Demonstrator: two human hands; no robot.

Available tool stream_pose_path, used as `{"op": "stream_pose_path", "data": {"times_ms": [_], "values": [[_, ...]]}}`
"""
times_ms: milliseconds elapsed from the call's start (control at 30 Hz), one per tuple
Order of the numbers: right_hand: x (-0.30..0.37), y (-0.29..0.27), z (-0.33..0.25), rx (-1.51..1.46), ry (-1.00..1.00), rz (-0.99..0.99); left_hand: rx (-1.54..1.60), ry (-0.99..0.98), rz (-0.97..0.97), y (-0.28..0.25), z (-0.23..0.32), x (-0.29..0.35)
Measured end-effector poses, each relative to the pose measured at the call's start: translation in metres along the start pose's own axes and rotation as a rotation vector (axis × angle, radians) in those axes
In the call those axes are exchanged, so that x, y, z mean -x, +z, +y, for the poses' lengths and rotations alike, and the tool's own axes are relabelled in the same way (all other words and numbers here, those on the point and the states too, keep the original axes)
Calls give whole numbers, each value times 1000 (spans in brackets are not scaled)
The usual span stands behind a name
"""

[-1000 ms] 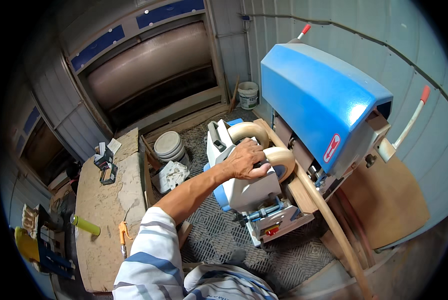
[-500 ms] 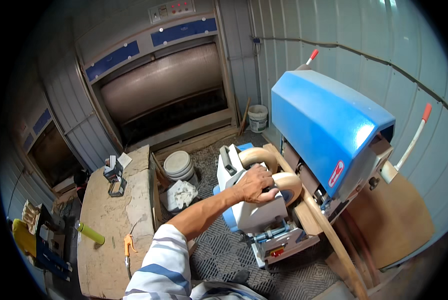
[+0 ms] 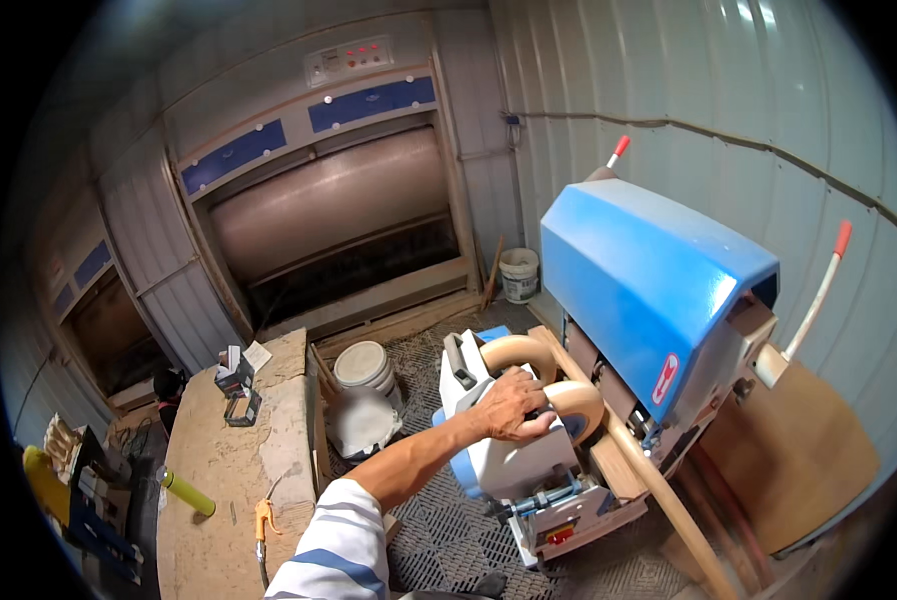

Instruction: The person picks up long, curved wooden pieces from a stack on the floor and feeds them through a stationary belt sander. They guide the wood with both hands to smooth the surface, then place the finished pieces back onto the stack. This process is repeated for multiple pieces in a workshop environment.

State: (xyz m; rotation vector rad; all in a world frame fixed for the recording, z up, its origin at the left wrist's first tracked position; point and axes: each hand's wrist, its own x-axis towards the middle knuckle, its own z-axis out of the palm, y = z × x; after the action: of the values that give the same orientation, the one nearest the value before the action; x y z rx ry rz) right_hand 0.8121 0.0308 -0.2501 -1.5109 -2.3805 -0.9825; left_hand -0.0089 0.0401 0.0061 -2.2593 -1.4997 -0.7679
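My left hand (image 3: 514, 405) rests on top of a white and blue feed unit (image 3: 509, 445), its fingers curled round a black knob (image 3: 541, 412) that they partly cover. Two cream-coloured wheels (image 3: 576, 402) stand on this unit, one on each side of my fingers. A long round wooden pole (image 3: 659, 480) runs between the wheels and a blue-hooded sanding machine (image 3: 649, 280), and slants down toward the lower right. A flat wooden block (image 3: 617, 468) lies beneath the pole. My right hand is out of the picture.
On the left, a worn workbench (image 3: 199, 540) carries a green bottle (image 3: 187, 492), an orange air gun (image 3: 266, 515) and small boxes (image 3: 237, 375). White buckets (image 3: 364, 365) stand beside it. Red-tipped levers (image 3: 834, 265) stick out of the machine. A large roller (image 3: 334, 195) fills the back wall opening.
The view has tipped upward, so the machine and bench sit lower in the picture. My left hand keeps its hold on the feed unit's knob.
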Motion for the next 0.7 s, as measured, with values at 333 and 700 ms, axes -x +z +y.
{"op": "stream_pose_path", "data": {"times_ms": [333, 700], "values": [[-11, -46, -25, -294, 264, -95, 43, -34, -63, 9, -5, 2], [-34, -72, -46, -295, 409, -210, 7, -53, -92, 5, -2, -4]]}}
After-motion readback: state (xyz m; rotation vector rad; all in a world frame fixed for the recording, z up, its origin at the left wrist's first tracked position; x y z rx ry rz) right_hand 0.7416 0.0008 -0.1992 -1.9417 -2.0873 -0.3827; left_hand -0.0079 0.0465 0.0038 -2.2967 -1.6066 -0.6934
